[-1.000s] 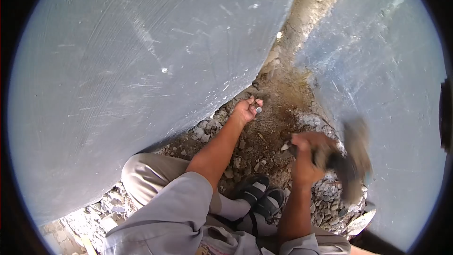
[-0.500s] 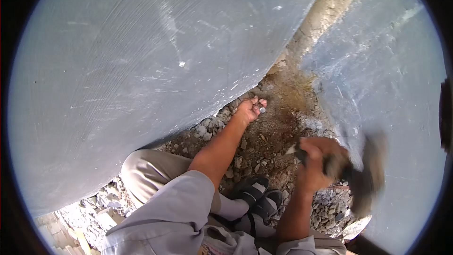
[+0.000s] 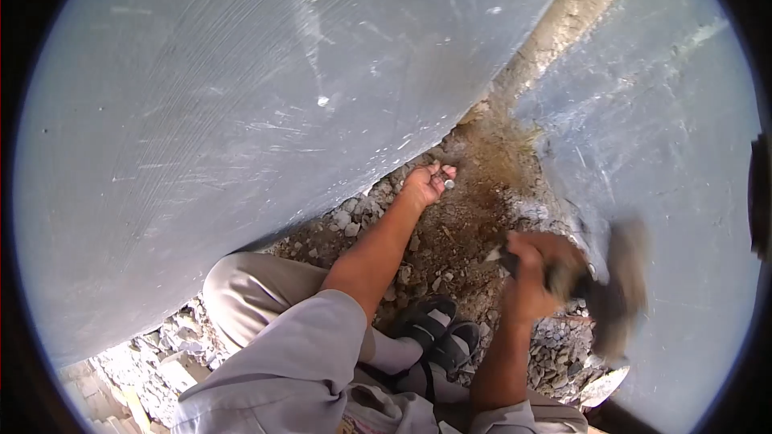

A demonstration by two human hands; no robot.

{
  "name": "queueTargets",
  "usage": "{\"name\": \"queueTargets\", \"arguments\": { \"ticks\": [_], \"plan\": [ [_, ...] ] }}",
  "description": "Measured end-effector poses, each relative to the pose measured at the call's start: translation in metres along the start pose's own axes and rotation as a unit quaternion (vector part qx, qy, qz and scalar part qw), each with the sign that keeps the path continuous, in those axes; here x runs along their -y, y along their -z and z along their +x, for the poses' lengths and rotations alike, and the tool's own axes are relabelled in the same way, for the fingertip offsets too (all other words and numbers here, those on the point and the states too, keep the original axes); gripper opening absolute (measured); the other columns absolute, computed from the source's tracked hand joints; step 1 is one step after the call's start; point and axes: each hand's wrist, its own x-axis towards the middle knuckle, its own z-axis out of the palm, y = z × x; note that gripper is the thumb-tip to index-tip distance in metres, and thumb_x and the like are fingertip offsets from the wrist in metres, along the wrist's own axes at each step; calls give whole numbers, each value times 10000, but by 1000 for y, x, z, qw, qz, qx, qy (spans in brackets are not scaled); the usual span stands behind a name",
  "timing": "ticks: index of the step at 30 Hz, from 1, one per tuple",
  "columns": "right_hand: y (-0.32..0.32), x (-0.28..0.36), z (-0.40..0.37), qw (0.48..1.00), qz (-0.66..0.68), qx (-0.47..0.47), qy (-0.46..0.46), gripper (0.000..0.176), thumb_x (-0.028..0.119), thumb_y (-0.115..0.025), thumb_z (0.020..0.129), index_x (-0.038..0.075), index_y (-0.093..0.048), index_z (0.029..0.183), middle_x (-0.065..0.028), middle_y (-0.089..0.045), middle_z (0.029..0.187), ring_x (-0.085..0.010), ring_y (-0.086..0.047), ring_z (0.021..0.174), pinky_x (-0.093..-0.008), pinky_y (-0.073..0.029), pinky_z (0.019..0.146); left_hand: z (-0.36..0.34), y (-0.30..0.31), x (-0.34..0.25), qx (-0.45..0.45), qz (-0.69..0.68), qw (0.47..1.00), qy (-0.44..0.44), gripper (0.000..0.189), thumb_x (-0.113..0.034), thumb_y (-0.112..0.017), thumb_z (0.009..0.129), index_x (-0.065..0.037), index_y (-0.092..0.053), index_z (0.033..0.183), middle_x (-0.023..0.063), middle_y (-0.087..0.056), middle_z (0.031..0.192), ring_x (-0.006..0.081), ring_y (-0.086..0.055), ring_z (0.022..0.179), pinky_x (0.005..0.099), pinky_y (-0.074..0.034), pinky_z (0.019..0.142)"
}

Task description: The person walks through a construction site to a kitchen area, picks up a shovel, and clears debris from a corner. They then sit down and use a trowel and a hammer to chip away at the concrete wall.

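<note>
Near the foot of the large grey wall, my left hand (image 3: 428, 182) is closed around a metal chisel (image 3: 449, 184), whose round pale end faces up. The rest of the chisel is hidden by my hand and the ground. Lower right, my right hand (image 3: 537, 267) grips the handle of a hammer. The blurred hammer (image 3: 619, 289) has its broad head to the right of my hand, in front of the right-hand wall. The hammer head and the chisel are apart.
A grey wall (image 3: 241, 112) fills the left and top, and another grey wall (image 3: 675, 153) stands at right. Stones and rubble (image 3: 555, 354) lie on the brown soil (image 3: 458, 249) between them. My sandalled feet (image 3: 438, 329) are below.
The hammer head has shifted slightly left and remains blurred. My left hand keeps its hold at nearly the same place. The walls appear slightly shifted to the right in view.
</note>
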Motion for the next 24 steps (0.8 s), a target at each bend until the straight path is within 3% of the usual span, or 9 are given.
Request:
{"name": "queueTargets", "arguments": {
  "ticks": [1,4,9,17,18,20,22,23,24],
  "plan": [
    [-21,-5,-5,984,121,-128,6,105,19,-652,685,13,-659,790,-121,-659,817,-178,-608,687,-321,-486,576,-3,0,-1,-1,-2,1000,4,126,-149,-476,996,-33,-517,1024,190,-682,935,273,-667,729,244,-445,490],
    [-47,-126,-71,982,-152,108,29,102,54,-645,677,2,-627,763,-140,-662,782,-220,-620,668,-368,-495,605,8,-6,-4,44,18,999,7,114,-152,-476,995,-55,-534,1007,183,-679,939,249,-658,743,247,-450,513],
    [-52,-99,-78,942,-13,154,-299,230,139,-749,717,-20,-660,858,-87,-657,770,-146,-614,743,-332,-509,700,2,7,3,13,-11,1000,23,125,-140,-478,990,-42,-554,978,183,-680,934,271,-646,767,336,-537,649],
    [-37,-23,-5,945,219,-235,54,17,30,-580,774,23,-595,776,-62,-558,692,-179,-568,719,-314,-522,691,3,-1,-3,1,-17,1000,-6,109,-133,-486,991,-32,-525,1008,194,-689,948,248,-668,703,214,-423,449],
    [-40,-77,-36,992,-49,-102,54,58,52,-609,769,12,-599,808,-74,-579,731,-181,-579,730,-318,-517,686,7,-3,1,8,-17,1000,0,109,-131,-485,991,-32,-526,1010,193,-689,945,250,-669,698,211,-421,438],
    [-52,-168,-100,955,-163,165,-187,168,96,-668,759,-11,-608,873,-98,-619,810,-185,-601,751,-327,-507,678,11,10,15,20,-26,999,23,131,-109,-479,983,11,-518,1019,179,-628,937,318,-630,780,402,-577,711],
    [-69,-174,-89,926,10,128,-354,225,107,-704,753,-23,-618,915,-102,-640,842,-170,-605,750,-311,-493,664,33,8,-3,54,-41,997,26,139,-109,-476,984,17,-519,1024,190,-636,956,311,-628,768,388,-577,700],
    [-52,-133,-84,910,41,107,-398,227,96,-711,751,-23,-625,925,-92,-641,836,-153,-598,739,-291,-484,655,97,63,-16,308,-79,933,166,134,-113,-475,985,7,-524,1014,200,-641,974,312,-635,774,391,-577,670],
    [-40,-108,-75,894,74,73,-435,230,84,-717,750,-23,-631,935,-83,-641,830,-135,-590,728,-272,-475,645,75,51,-4,199,-52,972,113,142,-124,-459,992,-1,-529,1007,198,-653,978,297,-648,776,335,-547,620]
  ]
}}
